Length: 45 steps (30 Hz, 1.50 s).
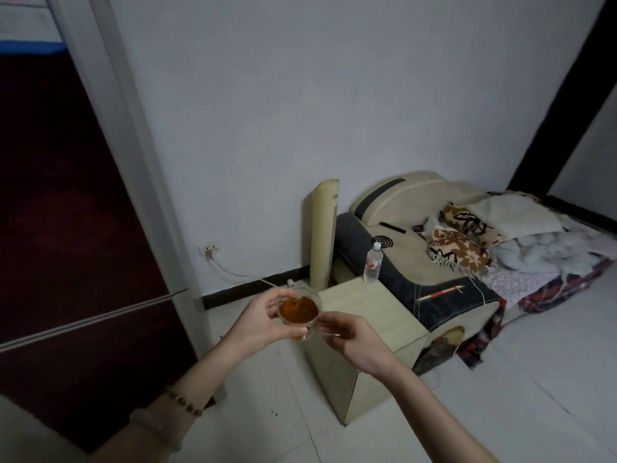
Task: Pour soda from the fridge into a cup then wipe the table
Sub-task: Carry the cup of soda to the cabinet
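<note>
Both hands holding glass cup [299,312] of amber soda in air above near corner of pale table [364,315]; left hand [263,320] wrapping cup's side, right hand [354,342] pinching its handle side. Water bottle [373,263] standing at table's far edge, beside sofa [417,262].

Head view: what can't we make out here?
- Cup base and lower wall: covered by the left hand and right hand; whether it has a handle is unclear.
- Bottle label: too small to read.
- Fridge: cut off by the left edge, inside not shown.
- Table front part: hidden behind the hands and cup.
- Wiping cloth: none visible in the head view.
</note>
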Available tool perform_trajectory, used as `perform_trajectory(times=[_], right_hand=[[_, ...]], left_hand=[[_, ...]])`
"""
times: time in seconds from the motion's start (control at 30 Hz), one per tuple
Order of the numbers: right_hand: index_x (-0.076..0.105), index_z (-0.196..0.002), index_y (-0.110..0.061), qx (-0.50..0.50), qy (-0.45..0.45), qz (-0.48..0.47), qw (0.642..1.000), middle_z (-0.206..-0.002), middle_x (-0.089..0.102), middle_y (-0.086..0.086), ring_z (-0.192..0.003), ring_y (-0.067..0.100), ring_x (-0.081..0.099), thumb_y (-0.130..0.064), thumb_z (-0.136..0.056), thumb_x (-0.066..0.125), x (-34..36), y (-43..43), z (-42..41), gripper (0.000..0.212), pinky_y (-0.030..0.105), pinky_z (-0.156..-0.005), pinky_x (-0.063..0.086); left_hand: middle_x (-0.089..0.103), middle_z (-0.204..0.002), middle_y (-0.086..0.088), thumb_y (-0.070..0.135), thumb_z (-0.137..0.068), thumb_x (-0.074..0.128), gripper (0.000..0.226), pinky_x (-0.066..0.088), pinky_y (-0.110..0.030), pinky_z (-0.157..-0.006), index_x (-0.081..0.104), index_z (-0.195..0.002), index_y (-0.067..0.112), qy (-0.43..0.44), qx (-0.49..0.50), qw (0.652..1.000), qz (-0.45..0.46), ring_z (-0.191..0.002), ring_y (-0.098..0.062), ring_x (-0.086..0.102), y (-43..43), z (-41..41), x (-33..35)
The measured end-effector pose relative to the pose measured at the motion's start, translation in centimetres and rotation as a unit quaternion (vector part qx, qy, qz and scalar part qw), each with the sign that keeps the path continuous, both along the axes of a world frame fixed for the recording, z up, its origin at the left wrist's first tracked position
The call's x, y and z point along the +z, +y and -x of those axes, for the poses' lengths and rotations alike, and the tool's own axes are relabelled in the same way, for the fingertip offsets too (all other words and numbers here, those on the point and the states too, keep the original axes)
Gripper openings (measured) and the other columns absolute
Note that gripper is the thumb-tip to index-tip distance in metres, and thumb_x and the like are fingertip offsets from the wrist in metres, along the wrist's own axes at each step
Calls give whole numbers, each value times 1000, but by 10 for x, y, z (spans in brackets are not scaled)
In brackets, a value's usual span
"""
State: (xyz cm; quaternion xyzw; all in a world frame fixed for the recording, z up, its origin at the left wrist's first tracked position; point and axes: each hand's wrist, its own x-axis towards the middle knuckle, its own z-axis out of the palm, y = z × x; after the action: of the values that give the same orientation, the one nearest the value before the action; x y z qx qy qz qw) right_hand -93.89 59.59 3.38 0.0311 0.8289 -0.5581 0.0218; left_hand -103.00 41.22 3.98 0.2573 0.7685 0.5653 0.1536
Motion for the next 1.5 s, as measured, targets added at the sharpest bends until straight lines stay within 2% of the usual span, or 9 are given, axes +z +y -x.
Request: perform_trajectory(times=[0.13, 0.3, 0.43, 0.53, 0.7, 0.87, 1.1, 1.4, 1.5], right_hand=[[58, -118, -14, -54, 9, 37, 998, -110, 64, -4, -100, -11, 59, 20, -81, 43, -5, 2, 43, 52, 11, -85, 46], [59, -119, -14, -120, -10, 42, 992, -111, 63, -6, -104, -2, 58, 16, -83, 45, -15, 15, 81, 49, 11, -88, 45], [58, -122, -11, -168, -21, 38, 985, -111, 63, -5, -105, 2, 58, 14, -83, 46, -24, 38, 102, 48, 8, -86, 45], [59, -121, -11, -212, -35, 39, 976, -115, 63, 0, -109, 6, 57, 14, -83, 43, -33, 60, 115, 49, 12, -90, 46], [59, -122, -12, -253, -51, 37, 965, -116, 63, -1, -112, 8, 57, 14, -84, 43, -53, 108, 144, 49, 21, -97, 45], [57, -125, -14, -299, -66, 41, 951, -119, 61, -3, -112, 6, 55, 11, -85, 44, -66, 156, 178, 49, 20, -97, 44], [57, -126, -13, -344, -103, 54, 932, -123, 61, 1, -111, 5, 53, 12, -84, 42, -92, 215, 212, 51, 22, -97, 44], [57, -126, -11, -395, -139, 88, 904, -124, 62, 4, -116, 10, 55, 14, -80, 41, -137, 252, 239, 54, 25, -98, 44], [57, -125, -10, -426, -141, 132, 884, -123, 62, 4, -114, 10, 56, 17, -78, 37, -160, 256, 248, 58, 27, -100, 44]], left_hand=[[70, -106, 6, 14, -55, 90, 56, 48, -22, -89, 64, -103, 26, -5, -43, 999, -9, -104, -9, 64, 11, 60, -2], [67, -114, 3, 28, -51, 89, 66, 47, -35, -99, 62, -111, 22, -28, -110, 994, 10, -109, -10, 61, 40, 120, -14], [65, -115, 4, 38, -49, 88, 70, 46, -40, -100, 61, -112, 26, -42, -168, 984, 32, -111, -12, 60, 78, 156, -30], [65, -113, 5, 35, -48, 88, 68, 46, -40, -100, 60, -110, 28, -50, -195, 979, 36, -109, -12, 60, 113, 177, -42], [65, -114, 7, 14, -59, 88, 63, 45, -36, -101, 59, -113, 25, -55, -238, 969, 35, -108, -5, 60, 174, 214, -60], [62, -117, 10, 14, -62, 86, 63, 45, -29, -99, 56, -117, 24, -58, -284, 956, 54, -111, -3, 57, 234, 256, -71], [60, -120, 3, 10, -61, 86, 68, 47, -28, -96, 54, -120, 20, -60, -336, 937, 77, -114, -12, 57, 306, 299, -98], [57, -123, 8, 8, -61, 86, 68, 44, -18, -93, 53, -119, 21, -86, -368, 918, 117, -115, 2, 52, 360, 328, -146], [58, -122, 6, 8, -59, 87, 69, 46, -26, -95, 53, -118, 23, -84, -381, 913, 123, -116, -7, 54, 373, 338, -172]])
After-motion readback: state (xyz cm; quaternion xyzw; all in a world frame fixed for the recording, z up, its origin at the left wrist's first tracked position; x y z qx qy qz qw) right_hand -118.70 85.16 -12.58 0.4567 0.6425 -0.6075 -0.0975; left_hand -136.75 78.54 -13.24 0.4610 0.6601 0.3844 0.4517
